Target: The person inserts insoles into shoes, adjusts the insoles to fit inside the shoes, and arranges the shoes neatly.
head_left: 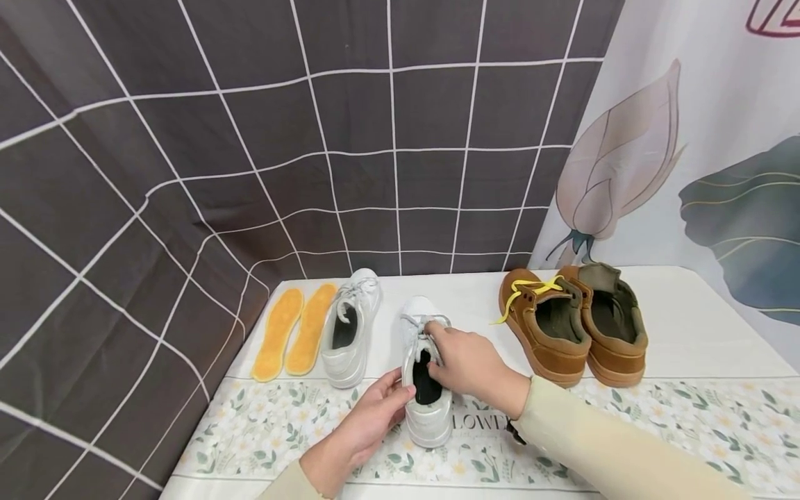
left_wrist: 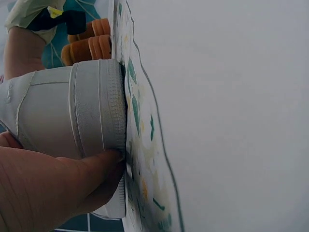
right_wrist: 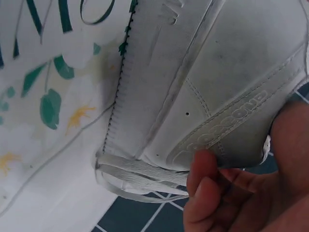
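A white lace-up sneaker [head_left: 429, 423] stands on the table in the middle of the head view, toe pointing away and its dark inside showing. My left hand [head_left: 378, 410] grips its left side near the heel; in the left wrist view the fingers [left_wrist: 104, 166] press low on the heel beside the sole. Over the right side reaches my right hand [head_left: 471, 364], index finger at the laces and thumb at the opening's edge, holding the upper there. From the right wrist view, curled fingers [right_wrist: 203, 174] touch the sneaker's side near the laces.
Left of the held sneaker stands its white mate [head_left: 350, 361]. Two orange insoles [head_left: 278, 333] lie at the far left. A pair of brown shoes [head_left: 550, 340], one with yellow laces, stands to the right. A dark grid-patterned cloth [head_left: 362, 173] hangs behind the table.
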A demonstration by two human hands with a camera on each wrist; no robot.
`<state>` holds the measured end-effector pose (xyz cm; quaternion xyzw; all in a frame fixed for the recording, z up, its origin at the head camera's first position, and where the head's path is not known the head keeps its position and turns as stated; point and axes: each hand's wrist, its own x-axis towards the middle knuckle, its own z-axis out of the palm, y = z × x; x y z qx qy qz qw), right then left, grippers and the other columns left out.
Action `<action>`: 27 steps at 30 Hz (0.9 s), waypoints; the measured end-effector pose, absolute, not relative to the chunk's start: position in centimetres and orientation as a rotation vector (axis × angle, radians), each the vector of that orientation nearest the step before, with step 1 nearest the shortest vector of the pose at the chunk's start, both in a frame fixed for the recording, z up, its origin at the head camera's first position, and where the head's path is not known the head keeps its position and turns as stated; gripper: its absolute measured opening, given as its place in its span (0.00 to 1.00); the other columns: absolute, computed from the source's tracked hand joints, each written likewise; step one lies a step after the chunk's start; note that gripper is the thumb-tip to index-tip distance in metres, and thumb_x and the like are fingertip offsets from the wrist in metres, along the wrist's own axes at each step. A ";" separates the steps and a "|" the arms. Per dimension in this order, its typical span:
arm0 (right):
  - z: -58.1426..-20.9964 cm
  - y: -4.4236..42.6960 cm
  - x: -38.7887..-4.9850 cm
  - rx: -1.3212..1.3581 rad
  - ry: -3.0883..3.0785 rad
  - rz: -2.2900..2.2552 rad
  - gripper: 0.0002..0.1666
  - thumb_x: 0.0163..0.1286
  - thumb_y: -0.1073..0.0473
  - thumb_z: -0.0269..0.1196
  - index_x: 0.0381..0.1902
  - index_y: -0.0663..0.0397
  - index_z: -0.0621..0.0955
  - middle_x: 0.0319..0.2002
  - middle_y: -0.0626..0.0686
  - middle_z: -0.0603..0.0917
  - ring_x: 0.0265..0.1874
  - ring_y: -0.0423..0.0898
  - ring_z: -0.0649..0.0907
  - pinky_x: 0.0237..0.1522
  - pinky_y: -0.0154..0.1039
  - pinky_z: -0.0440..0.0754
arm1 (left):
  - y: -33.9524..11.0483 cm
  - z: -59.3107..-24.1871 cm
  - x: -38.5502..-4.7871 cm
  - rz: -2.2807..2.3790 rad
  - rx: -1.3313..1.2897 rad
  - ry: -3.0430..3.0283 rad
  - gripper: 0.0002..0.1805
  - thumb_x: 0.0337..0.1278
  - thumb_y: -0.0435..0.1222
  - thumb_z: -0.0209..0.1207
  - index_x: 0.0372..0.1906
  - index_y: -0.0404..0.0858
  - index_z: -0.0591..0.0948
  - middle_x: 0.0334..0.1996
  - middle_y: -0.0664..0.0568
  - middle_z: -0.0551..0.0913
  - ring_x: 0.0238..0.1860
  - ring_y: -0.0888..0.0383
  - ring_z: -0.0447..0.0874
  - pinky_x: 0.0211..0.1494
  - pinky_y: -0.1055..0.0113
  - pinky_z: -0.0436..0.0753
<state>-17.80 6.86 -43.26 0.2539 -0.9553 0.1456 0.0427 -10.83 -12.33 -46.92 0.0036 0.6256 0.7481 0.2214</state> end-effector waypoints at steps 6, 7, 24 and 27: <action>-43.7 6.7 -18.2 0.846 -2.752 0.322 0.05 0.68 0.56 0.62 0.37 0.49 0.77 0.17 0.43 0.73 0.14 0.41 0.71 0.16 0.41 0.70 | -12.3 -47.0 -11.0 2.064 0.051 1.721 0.36 0.76 0.39 0.49 0.77 0.26 0.50 0.73 0.36 0.65 0.72 0.47 0.66 0.77 0.45 0.58; -43.7 6.7 -18.3 0.850 -2.725 0.304 0.05 0.69 0.56 0.61 0.33 0.48 0.76 0.15 0.43 0.71 0.13 0.41 0.70 0.15 0.42 0.69 | -12.3 -47.0 -11.0 2.063 0.050 1.724 0.36 0.76 0.39 0.49 0.77 0.26 0.50 0.73 0.36 0.65 0.72 0.47 0.66 0.77 0.45 0.58; -44.3 7.9 -16.4 0.592 -3.108 0.583 0.40 0.71 0.40 0.59 0.71 0.59 0.67 0.27 0.55 0.86 0.26 0.50 0.85 0.27 0.49 0.80 | -12.2 -47.1 -11.1 2.051 0.017 1.724 0.36 0.76 0.40 0.50 0.77 0.27 0.51 0.73 0.37 0.66 0.73 0.46 0.65 0.76 0.43 0.59; -44.9 7.9 -16.0 0.618 -3.122 0.682 0.38 0.76 0.44 0.55 0.73 0.61 0.65 0.29 0.56 0.87 0.29 0.50 0.86 0.33 0.50 0.82 | -12.5 -47.0 -11.0 2.035 0.008 1.746 0.37 0.76 0.41 0.51 0.77 0.28 0.52 0.74 0.37 0.65 0.74 0.45 0.64 0.76 0.44 0.59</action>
